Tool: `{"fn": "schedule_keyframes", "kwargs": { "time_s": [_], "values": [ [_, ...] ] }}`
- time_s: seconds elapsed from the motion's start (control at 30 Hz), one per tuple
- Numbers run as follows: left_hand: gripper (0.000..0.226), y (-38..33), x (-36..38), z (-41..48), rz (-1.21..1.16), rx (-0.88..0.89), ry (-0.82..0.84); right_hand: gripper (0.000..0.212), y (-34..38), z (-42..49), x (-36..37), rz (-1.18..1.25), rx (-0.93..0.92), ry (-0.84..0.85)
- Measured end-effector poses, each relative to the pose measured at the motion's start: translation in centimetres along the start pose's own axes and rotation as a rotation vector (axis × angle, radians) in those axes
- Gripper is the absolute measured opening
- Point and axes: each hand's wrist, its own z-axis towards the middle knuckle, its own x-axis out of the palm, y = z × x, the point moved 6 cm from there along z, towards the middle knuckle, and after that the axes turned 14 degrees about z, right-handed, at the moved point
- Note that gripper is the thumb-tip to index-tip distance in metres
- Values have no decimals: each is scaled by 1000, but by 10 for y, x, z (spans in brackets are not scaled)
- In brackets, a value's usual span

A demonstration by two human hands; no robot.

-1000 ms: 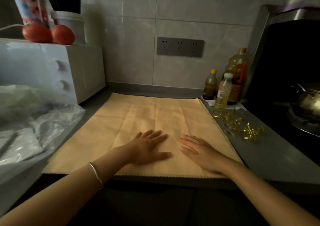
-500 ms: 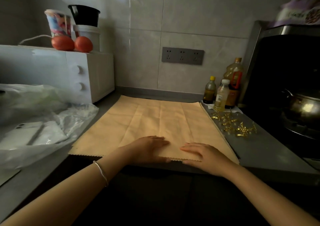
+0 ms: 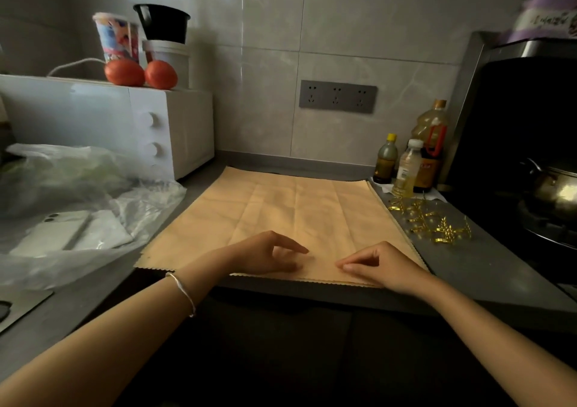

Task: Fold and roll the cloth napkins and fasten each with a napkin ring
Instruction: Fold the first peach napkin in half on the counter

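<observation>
A stack of beige cloth napkins (image 3: 290, 207) lies flat on the grey counter, creased lengthwise, its zigzag near edge at the counter's front. My left hand (image 3: 265, 255) and my right hand (image 3: 382, 266) sit side by side at that near edge, fingers curled. Each hand's fingertips and thumb pinch the top napkin just behind the edge. Several gold napkin rings (image 3: 431, 222) lie in a loose heap on the counter right of the napkins, beyond my right hand.
A white microwave (image 3: 125, 125) with two tomatoes (image 3: 140, 74) and cups on top stands at the back left. Plastic bags and a phone (image 3: 59, 228) lie left. Oil bottles (image 3: 406, 169) stand back right. A stove with a pot (image 3: 555, 188) is far right.
Both hands slid back from the middle of the napkin to its near edge. Their flat fingers have curled into a pinch on the cloth.
</observation>
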Motion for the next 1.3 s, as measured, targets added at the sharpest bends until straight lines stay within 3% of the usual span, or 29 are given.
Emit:
{"fn": "schedule_keyframes", "kwargs": {
  "time_s": [0.2, 0.63, 0.8, 0.93, 1.1, 1.2, 1.3],
  "values": [
    [53, 2, 4, -1, 16, 0, -2, 32, -2, -3, 11, -201, -86, 22],
    [28, -5, -13, -9, 160, 47, -155, 9, 5, 1, -8, -47, -132, -170],
    [30, 19, -18, -16, 227, -74, -148, 30, -13, 6, -10, -218, -21, 8],
    [34, 51, -28, -21, 291, -246, -42, 28, -15, 6, -19, -322, 18, 44],
    [32, 56, -54, -24, 183, -216, 3, 17, 5, 5, -43, -329, 94, 104],
    [42, 47, -65, -25, 162, -273, 197, 35, 17, 1, -61, -364, 162, 166],
    [55, 37, -82, -33, 172, -391, 391, 25, 30, -13, -71, -309, 304, 329]
  ]
}}
